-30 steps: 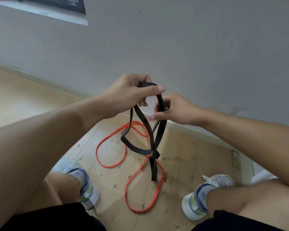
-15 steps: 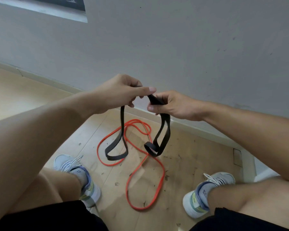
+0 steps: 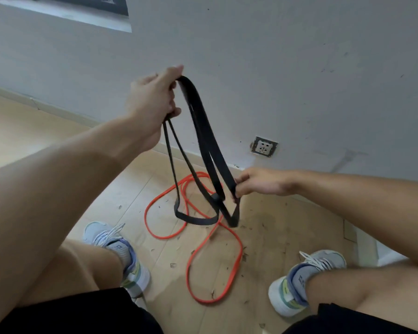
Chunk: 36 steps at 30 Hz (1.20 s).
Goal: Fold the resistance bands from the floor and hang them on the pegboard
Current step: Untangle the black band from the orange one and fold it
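My left hand (image 3: 152,102) holds the top of the black band (image 3: 204,141) up high; my right hand (image 3: 256,183) pinches its strands lower down. It's only half folded. The orange band (image 3: 203,239) lies untouched on the floor (image 3: 287,237); nothing's hung.

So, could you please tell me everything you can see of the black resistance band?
The black resistance band is a flat, matte strap that looks rubbery, gathered into several long loops. The left hand grips its top bend, raised in front of the grey wall; the right hand pinches two strands lower down. Thin strands drop from the left hand to a loop that hangs lowest, over the orange band lying on the wooden floor. Whether that loop touches the floor cannot be told.
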### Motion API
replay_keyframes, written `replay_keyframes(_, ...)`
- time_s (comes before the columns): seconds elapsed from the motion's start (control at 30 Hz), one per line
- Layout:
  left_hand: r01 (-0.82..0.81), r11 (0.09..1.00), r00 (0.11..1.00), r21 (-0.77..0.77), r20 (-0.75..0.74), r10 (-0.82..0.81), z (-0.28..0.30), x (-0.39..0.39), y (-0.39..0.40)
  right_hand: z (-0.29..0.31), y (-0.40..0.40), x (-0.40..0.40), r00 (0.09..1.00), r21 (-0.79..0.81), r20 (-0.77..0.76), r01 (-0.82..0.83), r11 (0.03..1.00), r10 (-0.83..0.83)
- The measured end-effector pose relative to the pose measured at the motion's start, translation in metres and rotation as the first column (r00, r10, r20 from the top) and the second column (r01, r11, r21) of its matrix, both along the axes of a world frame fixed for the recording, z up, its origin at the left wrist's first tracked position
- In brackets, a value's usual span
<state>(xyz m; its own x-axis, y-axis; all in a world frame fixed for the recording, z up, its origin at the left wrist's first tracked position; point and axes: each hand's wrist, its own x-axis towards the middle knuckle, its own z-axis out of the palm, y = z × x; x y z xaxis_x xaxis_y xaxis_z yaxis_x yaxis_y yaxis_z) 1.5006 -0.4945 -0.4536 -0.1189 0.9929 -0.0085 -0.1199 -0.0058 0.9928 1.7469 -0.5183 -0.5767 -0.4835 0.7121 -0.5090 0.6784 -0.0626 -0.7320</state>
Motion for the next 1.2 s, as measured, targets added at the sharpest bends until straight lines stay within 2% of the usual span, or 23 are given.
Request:
replay_keyframes(0.1,-0.163,0.984,0.986,-0.074,0.019,0.165,-0.008,-0.024,0.022,-0.007,0.002,0.013,0.985,-0.125,0.098,-0.127,0.984,0.139)
replay_keyframes(0.17,-0.274,0.954,0.960,-0.125,0.025,0.279,-0.013,-0.043,0.034,-0.017,0.004,0.024,0.955,-0.107,0.223,-0.173,0.979,0.193)
replay_keyframes(0.23,-0.336,0.929,0.941,-0.155,-0.014,0.338,-0.021,-0.059,0.041,-0.023,0.007,0.035,0.941,-0.054,0.308,-0.132,0.990,0.142)
replay_keyframes(0.3,-0.352,0.923,0.936,-0.157,-0.077,0.344,-0.029,-0.068,0.044,-0.021,0.013,0.045,0.958,-0.024,0.283,-0.047,0.999,0.052)
replay_keyframes(0.47,-0.362,0.923,0.926,-0.129,-0.163,0.340,-0.035,-0.071,0.045,-0.006,0.023,0.072,0.978,-0.008,0.086,0.194,0.981,-0.193)
replay_keyframes(0.53,-0.357,0.926,0.924,-0.123,-0.189,0.332,-0.037,-0.073,0.044,-0.004,0.026,0.078,0.904,0.101,0.018,0.423,0.900,-0.427)
replay_keyframes(0.6,-0.348,0.930,0.923,-0.120,-0.218,0.318,-0.038,-0.074,0.043,-0.002,0.030,0.079,0.802,0.310,0.019,0.563,0.766,-0.597)
replay_keyframes(0.67,-0.331,0.937,0.921,-0.110,-0.256,0.295,-0.038,-0.072,0.041,0.004,0.032,0.083,0.754,0.559,0.195,0.439,0.703,-0.627)
replay_keyframes(0.73,-0.332,0.937,0.915,-0.106,-0.277,0.293,-0.037,-0.071,0.039,0.009,0.029,0.084,0.688,0.668,0.392,0.244,0.703,-0.611)
replay_keyframes(0.8,-0.333,0.936,0.908,-0.112,-0.305,0.286,-0.037,-0.070,0.038,0.008,0.029,0.086,0.723,0.607,0.345,0.315,0.729,-0.599)
replay_keyframes(0.87,-0.325,0.937,0.905,-0.132,-0.329,0.268,-0.038,-0.070,0.037,0.004,0.029,0.090,0.765,0.436,0.181,0.501,0.748,-0.618)
replay_keyframes(0.93,-0.349,0.924,0.902,-0.155,-0.323,0.286,-0.039,-0.072,0.038,0.003,0.030,0.095,0.791,0.340,0.150,0.521,0.783,-0.592)
replay_keyframes(1.0,-0.356,0.920,0.903,-0.162,-0.311,0.295,-0.039,-0.074,0.039,0.002,0.030,0.101,0.820,0.344,0.250,0.421,0.839,-0.515)
replay_keyframes(1.1,-0.325,0.933,0.918,-0.156,-0.291,0.271,-0.040,-0.075,0.039,-0.003,0.027,0.105,0.810,0.328,0.405,0.306,0.894,-0.425)
replay_keyframes(1.2,-0.203,0.968,0.954,-0.144,-0.251,0.163,-0.036,-0.071,0.035,-0.005,0.027,0.106,0.793,0.264,0.515,0.213,0.941,-0.325)
